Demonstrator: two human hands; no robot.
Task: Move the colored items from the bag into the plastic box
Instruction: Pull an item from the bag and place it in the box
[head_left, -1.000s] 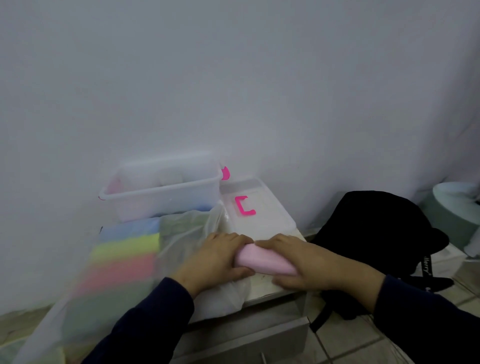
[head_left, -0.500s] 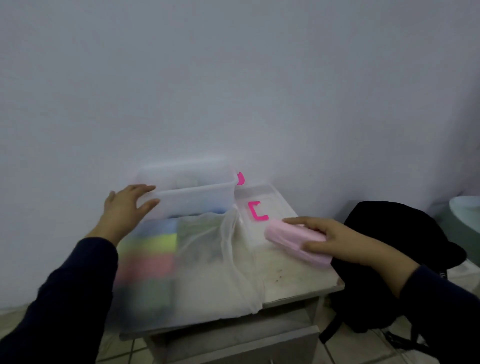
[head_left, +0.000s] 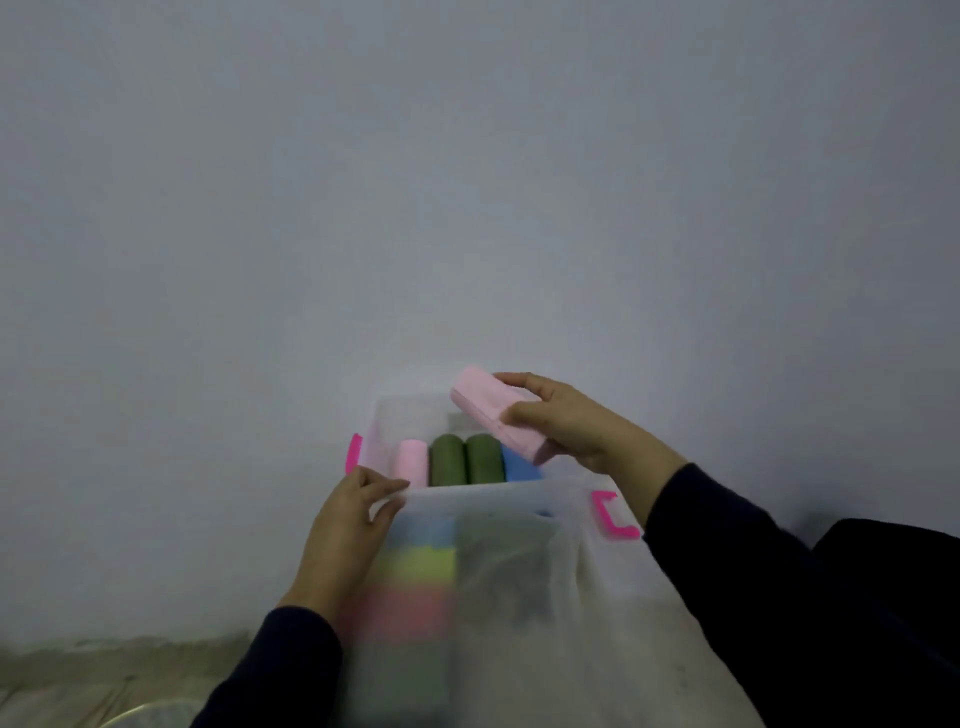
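1. Translucent plastic makes the bag (head_left: 597, 623) hard to read: through it show only blurred bands of blue, yellow-green, pink and a greyish green (head_left: 415, 597), and a dark block beside them that cannot be identified.
2. The bag covers the near wall of the plastic box (head_left: 467, 501), and the bottom frame edge cuts off the bag's lower part and both dark sleeves.
3. Inside the box lie a pink roll (head_left: 410, 462), two green rolls (head_left: 465, 460) and a blue one (head_left: 519, 467), side by side; the blue one is partly hidden under the held item.
4. The right hand (head_left: 576, 426) grips a pink roll (head_left: 493, 413) between thumb and curled fingers, tilted, above the box's right part.
5. The left hand (head_left: 348, 525) pinches the box's near-left rim, fingers closed over it.
6. A pink latch (head_left: 354, 452) shows at the box's left, a pink clip (head_left: 610, 514) at its right.
7. Half a second ago the right hand held the roll low over the lid to the right of the box; now it is raised over the box opening.
8. The left hand was at the box's left corner then too, and the view now looks more steeply into the box.
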